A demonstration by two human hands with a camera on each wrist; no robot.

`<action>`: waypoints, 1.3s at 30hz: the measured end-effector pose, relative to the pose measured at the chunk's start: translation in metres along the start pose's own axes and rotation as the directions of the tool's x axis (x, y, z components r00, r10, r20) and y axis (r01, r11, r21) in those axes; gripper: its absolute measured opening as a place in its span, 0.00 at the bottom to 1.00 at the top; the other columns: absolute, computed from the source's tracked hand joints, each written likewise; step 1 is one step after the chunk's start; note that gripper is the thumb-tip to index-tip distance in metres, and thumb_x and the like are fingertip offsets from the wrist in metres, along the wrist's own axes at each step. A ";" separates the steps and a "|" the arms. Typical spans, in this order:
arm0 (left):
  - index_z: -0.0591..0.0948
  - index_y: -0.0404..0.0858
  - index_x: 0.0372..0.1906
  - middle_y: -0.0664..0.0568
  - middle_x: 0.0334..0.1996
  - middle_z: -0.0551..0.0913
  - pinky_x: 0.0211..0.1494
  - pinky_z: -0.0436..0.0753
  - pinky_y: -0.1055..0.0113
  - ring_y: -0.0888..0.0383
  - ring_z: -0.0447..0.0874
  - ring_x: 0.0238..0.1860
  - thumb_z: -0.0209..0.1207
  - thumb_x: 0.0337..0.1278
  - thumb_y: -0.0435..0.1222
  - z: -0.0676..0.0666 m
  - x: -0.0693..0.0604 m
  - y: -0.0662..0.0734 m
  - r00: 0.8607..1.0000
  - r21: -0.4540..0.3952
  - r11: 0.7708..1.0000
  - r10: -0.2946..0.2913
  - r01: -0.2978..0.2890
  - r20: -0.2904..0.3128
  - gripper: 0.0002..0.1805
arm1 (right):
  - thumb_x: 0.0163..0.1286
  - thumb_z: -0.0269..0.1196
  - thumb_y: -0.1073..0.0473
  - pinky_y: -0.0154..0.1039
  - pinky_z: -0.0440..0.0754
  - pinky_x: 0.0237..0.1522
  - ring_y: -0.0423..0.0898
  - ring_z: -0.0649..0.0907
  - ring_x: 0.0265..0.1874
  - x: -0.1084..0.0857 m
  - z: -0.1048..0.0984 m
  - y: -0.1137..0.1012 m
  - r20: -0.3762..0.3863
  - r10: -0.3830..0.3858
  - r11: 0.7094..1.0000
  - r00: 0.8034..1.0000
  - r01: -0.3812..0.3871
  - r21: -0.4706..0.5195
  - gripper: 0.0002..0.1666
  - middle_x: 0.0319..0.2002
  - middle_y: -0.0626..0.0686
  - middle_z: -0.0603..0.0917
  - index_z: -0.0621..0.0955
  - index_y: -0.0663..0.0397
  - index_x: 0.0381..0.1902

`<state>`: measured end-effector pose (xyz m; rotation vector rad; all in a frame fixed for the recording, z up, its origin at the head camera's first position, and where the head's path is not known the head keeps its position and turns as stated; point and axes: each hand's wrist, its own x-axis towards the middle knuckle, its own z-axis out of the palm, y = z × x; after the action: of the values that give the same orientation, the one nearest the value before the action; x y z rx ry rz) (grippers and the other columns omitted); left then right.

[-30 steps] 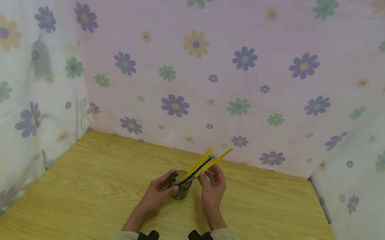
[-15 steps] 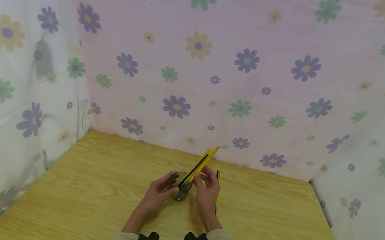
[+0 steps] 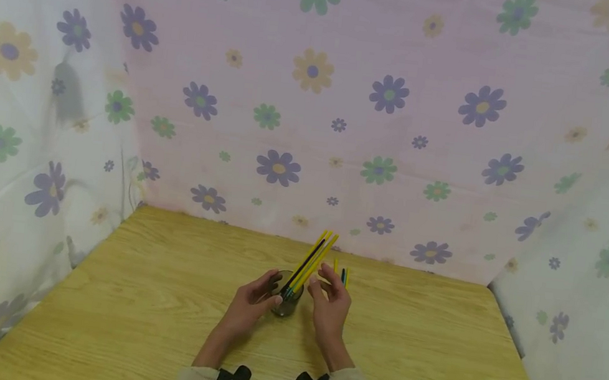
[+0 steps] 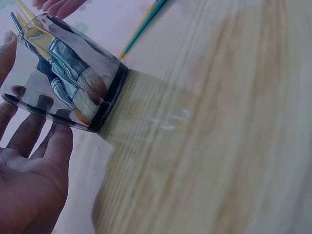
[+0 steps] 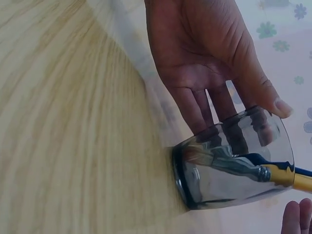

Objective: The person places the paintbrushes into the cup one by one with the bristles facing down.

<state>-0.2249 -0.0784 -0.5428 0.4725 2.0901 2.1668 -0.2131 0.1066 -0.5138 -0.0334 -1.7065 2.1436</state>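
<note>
My left hand grips a clear glass cup around its side, fingers on one side and thumb on the other. Several paintbrushes with yellow and dark handles lean to the right in the cup, bristles down near its base. My right hand is just right of the handles, fingers loosely bent and holding nothing. In the right wrist view only its fingertips show, apart from the brush handle. The left thumb lies along the cup's rim side.
More brushes with yellow and dark handles lie on the wooden table beyond the right hand, which partly hides them. Flowered cloth hangs behind the table and along both sides.
My right hand has lowered a yellow-handled brush into the cup beside the others and let go of it, drawing slightly away. The left hand keeps its grip on the cup.
</note>
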 end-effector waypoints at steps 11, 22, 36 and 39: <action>0.63 0.32 0.77 0.38 0.72 0.71 0.78 0.66 0.58 0.42 0.67 0.74 0.63 0.67 0.30 0.000 0.000 0.002 1.000 0.007 1.000 -0.001 0.001 -0.004 0.37 | 0.69 0.65 0.73 0.35 0.90 0.42 0.39 0.87 0.37 -0.004 -0.021 0.004 -0.061 0.130 0.989 0.990 -0.125 0.082 0.20 0.48 0.57 0.82 0.80 0.68 0.59; 0.64 0.33 0.77 0.40 0.72 0.72 0.78 0.66 0.58 0.43 0.68 0.74 0.63 0.67 0.30 0.002 -0.001 0.004 0.999 0.022 0.999 -0.028 0.029 -0.023 0.37 | 0.74 0.62 0.67 0.37 0.90 0.46 0.46 0.86 0.41 0.001 -0.055 0.005 -0.139 0.271 0.962 0.953 -0.264 0.062 0.23 0.49 0.56 0.80 0.75 0.70 0.64; 0.63 0.33 0.78 0.41 0.72 0.72 0.78 0.67 0.58 0.44 0.67 0.74 0.63 0.67 0.31 0.001 -0.001 0.002 1.000 0.034 0.999 -0.024 0.025 -0.019 0.37 | 0.75 0.61 0.66 0.31 0.89 0.41 0.37 0.85 0.36 0.011 -0.087 0.002 -0.148 0.417 0.909 0.897 -0.412 0.066 0.26 0.45 0.50 0.82 0.72 0.70 0.68; 0.63 0.34 0.78 0.41 0.72 0.71 0.77 0.66 0.59 0.44 0.67 0.74 0.63 0.68 0.31 0.001 0.000 0.001 0.999 0.036 0.999 -0.028 0.029 -0.019 0.37 | 0.74 0.61 0.68 0.31 0.89 0.37 0.38 0.85 0.36 0.016 -0.091 0.002 -0.136 0.419 0.905 0.898 -0.425 -0.018 0.25 0.45 0.52 0.83 0.74 0.70 0.66</action>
<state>-0.2242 -0.0771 -0.5415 0.4255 2.1352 2.1290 -0.2044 0.1956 -0.5355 -0.5966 -1.7997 2.3341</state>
